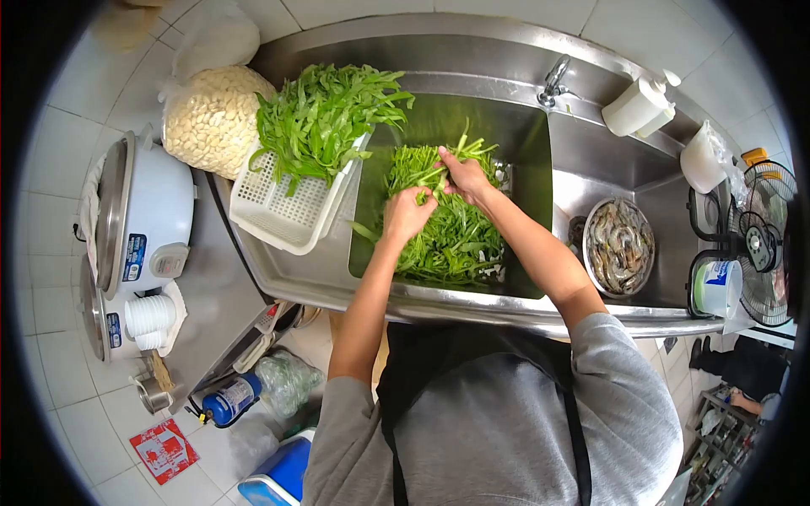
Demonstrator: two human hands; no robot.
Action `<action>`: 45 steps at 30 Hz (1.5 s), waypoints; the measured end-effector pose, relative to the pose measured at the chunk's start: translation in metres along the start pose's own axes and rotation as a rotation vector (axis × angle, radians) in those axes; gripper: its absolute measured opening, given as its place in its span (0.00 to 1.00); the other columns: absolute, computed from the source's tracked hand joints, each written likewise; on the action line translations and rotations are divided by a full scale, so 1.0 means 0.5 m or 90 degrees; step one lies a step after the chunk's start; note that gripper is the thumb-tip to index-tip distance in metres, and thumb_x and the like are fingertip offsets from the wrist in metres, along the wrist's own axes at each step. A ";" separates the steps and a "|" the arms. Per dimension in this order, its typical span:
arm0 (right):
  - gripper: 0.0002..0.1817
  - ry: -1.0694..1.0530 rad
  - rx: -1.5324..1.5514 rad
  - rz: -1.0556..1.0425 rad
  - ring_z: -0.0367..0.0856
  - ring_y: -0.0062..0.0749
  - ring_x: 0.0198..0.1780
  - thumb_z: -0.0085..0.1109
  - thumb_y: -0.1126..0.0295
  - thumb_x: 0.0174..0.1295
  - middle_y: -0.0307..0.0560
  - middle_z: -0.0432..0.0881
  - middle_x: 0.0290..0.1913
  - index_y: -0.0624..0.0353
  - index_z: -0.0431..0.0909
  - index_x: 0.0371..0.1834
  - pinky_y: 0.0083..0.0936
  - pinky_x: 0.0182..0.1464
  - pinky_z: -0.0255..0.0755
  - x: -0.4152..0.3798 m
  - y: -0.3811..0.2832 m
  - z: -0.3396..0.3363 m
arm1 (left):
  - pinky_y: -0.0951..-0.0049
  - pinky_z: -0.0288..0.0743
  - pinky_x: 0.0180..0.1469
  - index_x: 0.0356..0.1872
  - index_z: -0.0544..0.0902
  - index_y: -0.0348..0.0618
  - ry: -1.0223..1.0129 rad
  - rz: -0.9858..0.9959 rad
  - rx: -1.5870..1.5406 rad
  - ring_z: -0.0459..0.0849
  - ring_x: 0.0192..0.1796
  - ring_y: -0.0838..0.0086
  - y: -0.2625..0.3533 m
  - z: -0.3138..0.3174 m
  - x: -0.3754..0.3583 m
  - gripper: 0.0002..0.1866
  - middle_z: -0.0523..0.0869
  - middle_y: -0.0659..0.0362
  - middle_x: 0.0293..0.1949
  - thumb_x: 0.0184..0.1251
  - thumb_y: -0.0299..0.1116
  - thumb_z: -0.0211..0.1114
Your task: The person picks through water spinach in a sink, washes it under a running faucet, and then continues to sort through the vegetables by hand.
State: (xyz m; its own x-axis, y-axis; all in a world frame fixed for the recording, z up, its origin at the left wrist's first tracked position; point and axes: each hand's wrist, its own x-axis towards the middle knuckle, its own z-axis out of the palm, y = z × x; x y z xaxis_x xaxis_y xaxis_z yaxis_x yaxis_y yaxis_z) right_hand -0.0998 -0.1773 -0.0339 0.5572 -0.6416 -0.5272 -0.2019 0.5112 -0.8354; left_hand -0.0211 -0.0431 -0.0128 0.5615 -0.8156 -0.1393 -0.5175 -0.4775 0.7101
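Over the sink basin (527,202), both of my hands are closed on long-stemmed leafy greens that look like water spinach. My left hand (407,218) pinches green stems near the pile's left side. Slightly higher and to the right, my right hand (467,177) grips stems between thumb and fingers. Beneath them, a heap of loose leafy greens (451,240) fills much of the basin. To the left, a white perforated basket (274,207) sits tilted on the sink's edge, with more leafy greens (333,118) piled on its far end.
A metal bowl of shrimp (620,249) stands in the right basin, below the faucet (553,82) and a white bottle (633,108). A bag of pale peeled cloves or nuts (211,118) is behind the basket. Rice cookers (152,215) line the left; a fan (759,240) stands right.
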 end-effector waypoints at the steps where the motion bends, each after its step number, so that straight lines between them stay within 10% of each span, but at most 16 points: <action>1: 0.27 -0.020 -0.010 0.006 0.67 0.23 0.10 0.54 0.48 0.59 0.41 0.69 0.12 0.68 0.79 0.32 0.19 0.13 0.66 -0.001 -0.002 0.004 | 0.64 0.71 0.30 0.32 0.84 0.47 0.026 0.004 0.011 0.80 0.22 0.61 -0.010 0.003 0.006 0.13 0.80 0.51 0.18 0.49 0.42 0.62; 9: 0.22 0.185 0.051 -0.240 0.66 0.21 0.12 0.47 0.55 0.66 0.40 0.74 0.16 0.65 0.80 0.31 0.17 0.12 0.60 -0.003 0.027 0.026 | 0.74 0.59 0.25 0.24 0.77 0.33 0.181 -0.213 -0.371 0.63 0.18 0.77 -0.115 0.006 0.027 0.16 0.68 0.61 0.15 0.53 0.39 0.56; 12: 0.24 0.165 -0.309 -0.305 0.72 0.30 0.17 0.48 0.52 0.64 0.46 0.74 0.15 0.65 0.78 0.27 0.31 0.24 0.68 0.022 0.137 -0.064 | 0.78 0.58 0.23 0.25 0.74 0.40 0.159 -0.215 -0.322 0.66 0.20 0.81 -0.171 0.006 0.016 0.13 0.71 0.63 0.19 0.58 0.39 0.50; 15: 0.31 0.090 -0.648 -0.137 0.78 0.49 0.22 0.44 0.40 0.59 0.56 0.75 0.16 0.59 0.78 0.21 0.41 0.27 0.71 -0.006 0.278 -0.110 | 0.77 0.63 0.25 0.25 0.68 0.44 0.119 -0.158 -0.481 0.69 0.22 0.78 -0.167 -0.013 -0.006 0.11 0.72 0.62 0.21 0.62 0.38 0.46; 20: 0.25 -0.138 -0.840 0.001 0.79 0.48 0.29 0.53 0.44 0.55 0.55 0.80 0.28 0.58 0.80 0.29 0.39 0.32 0.73 0.028 0.361 -0.021 | 0.78 0.59 0.20 0.23 0.67 0.40 -0.002 -0.239 -0.559 0.66 0.16 0.80 -0.148 -0.075 -0.060 0.12 0.68 0.63 0.14 0.65 0.34 0.49; 22: 0.19 -0.259 -0.737 -0.405 0.76 0.45 0.47 0.57 0.51 0.53 0.51 0.78 0.45 0.53 0.80 0.39 0.38 0.47 0.70 0.078 0.423 0.026 | 0.79 0.57 0.19 0.22 0.67 0.41 -0.004 -0.258 -0.531 0.65 0.16 0.82 -0.145 -0.082 -0.080 0.12 0.66 0.64 0.13 0.65 0.34 0.51; 27: 0.17 -0.455 -1.212 -0.639 0.63 0.37 0.62 0.58 0.63 0.52 0.43 0.73 0.56 0.49 0.78 0.47 0.45 0.64 0.50 0.191 0.540 0.116 | 0.81 0.54 0.17 0.22 0.66 0.40 -0.019 -0.285 -0.518 0.63 0.16 0.85 -0.166 -0.067 -0.101 0.13 0.64 0.66 0.12 0.64 0.32 0.56; 30: 0.24 -0.742 -1.217 -0.083 0.62 0.40 0.63 0.55 0.66 0.55 0.48 0.70 0.58 0.48 0.71 0.57 0.44 0.66 0.50 0.161 0.568 0.103 | 0.79 0.53 0.17 0.22 0.65 0.41 -0.015 -0.325 -0.481 0.58 0.16 0.84 -0.162 -0.068 -0.099 0.13 0.60 0.66 0.13 0.65 0.32 0.54; 32: 0.31 -0.510 -1.053 -0.049 0.66 0.46 0.60 0.57 0.63 0.53 0.54 0.72 0.55 0.49 0.64 0.63 0.42 0.63 0.57 0.102 0.658 0.017 | 0.80 0.54 0.19 0.21 0.66 0.41 -0.016 -0.339 -0.526 0.60 0.17 0.84 -0.172 -0.071 -0.095 0.14 0.63 0.66 0.13 0.63 0.33 0.57; 40: 0.49 -0.514 -0.586 0.181 0.64 0.50 0.63 0.63 0.40 0.45 0.55 0.63 0.64 0.51 0.54 0.68 0.37 0.65 0.57 0.256 0.269 -0.107 | 0.80 0.59 0.25 0.18 0.68 0.41 -0.031 -0.273 -0.308 0.63 0.22 0.84 -0.158 -0.072 -0.073 0.16 0.67 0.66 0.15 0.53 0.33 0.67; 45: 0.39 0.304 -0.442 -0.003 0.74 0.45 0.54 0.56 0.41 0.53 0.59 0.76 0.52 0.67 0.71 0.54 0.33 0.57 0.66 0.488 0.356 -0.296 | 0.79 0.64 0.28 0.21 0.72 0.37 -0.057 -0.263 -0.226 0.67 0.23 0.80 -0.164 -0.064 -0.073 0.13 0.73 0.60 0.18 0.53 0.32 0.66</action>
State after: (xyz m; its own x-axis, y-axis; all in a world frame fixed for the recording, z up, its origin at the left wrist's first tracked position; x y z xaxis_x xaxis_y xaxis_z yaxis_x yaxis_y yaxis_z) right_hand -0.1188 -0.3276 -0.3341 0.1899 -0.8956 -0.4022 -0.7374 0.1404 -0.6607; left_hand 0.0214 0.0362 -0.0436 0.6060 -0.6158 -0.5035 -0.0067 -0.6369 0.7709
